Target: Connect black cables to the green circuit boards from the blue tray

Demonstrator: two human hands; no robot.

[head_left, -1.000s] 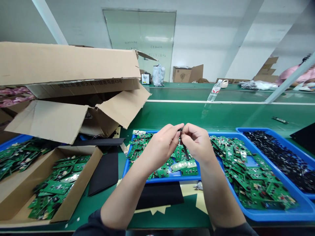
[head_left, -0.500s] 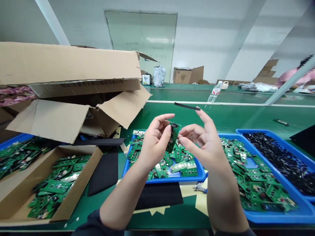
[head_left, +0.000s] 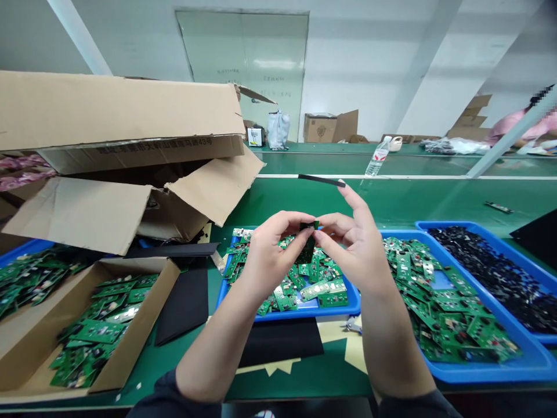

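Observation:
My left hand [head_left: 272, 255] and my right hand [head_left: 354, 247] meet above a blue tray [head_left: 304, 313] heaped with small green circuit boards. Both pinch one small green circuit board [head_left: 310, 241] between their fingertips, held upright. A thin black strip [head_left: 321, 180] sticks to the raised index fingertip of my right hand and juts out to the left. A second blue tray [head_left: 478, 371] of green boards lies under my right forearm.
A cardboard box [head_left: 100, 325] of green boards sits at the left, under a large open carton [head_left: 122, 151]. A blue tray [head_left: 500, 273] of black parts is at the right. Black sheets [head_left: 187, 302] lie on the green belt. A water bottle [head_left: 378, 158] stands beyond; a person in pink [head_left: 522, 125] is at far right.
The hands parted, then closed in again on the board, which has tipped upright and lower. The black strip came away on my right index finger and stays raised.

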